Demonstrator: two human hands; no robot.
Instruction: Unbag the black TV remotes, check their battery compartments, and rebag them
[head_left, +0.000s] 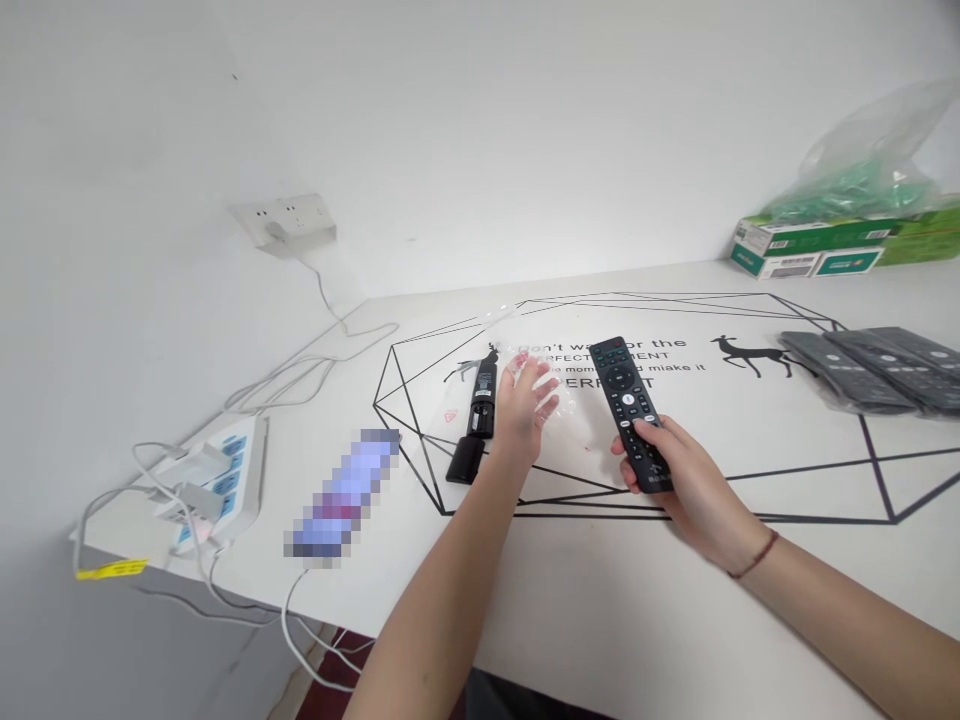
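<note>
My right hand is closed around the lower part of a black remote control, its buttons facing up and its top end pointing away. My left hand has its fingers apart over a clear plastic bag on the table. Just left of that hand lies a second black remote, face down with its battery compartment open. Its detached black cover rests at the near end. Whether the left fingers touch the bag is hard to tell.
Several bagged remotes lie at the right. Green-and-white boxes with a plastic bag on top stand at the back right. A blurred phone with a cable and a power strip with wires are at the left.
</note>
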